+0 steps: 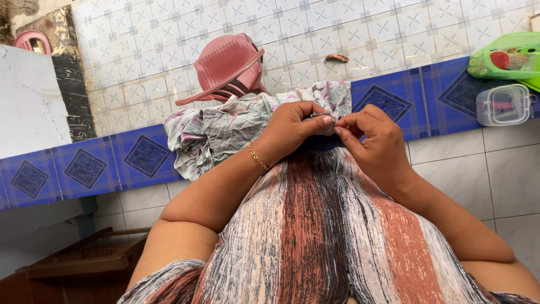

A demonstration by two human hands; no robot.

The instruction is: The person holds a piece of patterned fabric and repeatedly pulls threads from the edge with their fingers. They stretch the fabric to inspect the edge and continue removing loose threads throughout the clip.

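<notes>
Pinching the hem of a crumpled floral cloth (225,126) were both hands, left hand (289,128) closed on a fold, right hand (374,141) nipping its edge with fingertips, cloth draped over a blue tiled ledge (84,166), pink plastic chair (225,67) behind.

We are looking down from a single camera worn on the head, tilting steeply over the chest and lap, so the striped dress (332,236) is filling the lower middle of the frame. We are sitting close to the two hands (292,129), which are meeting just above centre. Beyond them we are facing the tiled floor (349,34) across the top of the frame, with the blue step (84,166) running diagonally from lower left to upper right. No second view is sharing this scene.
</notes>
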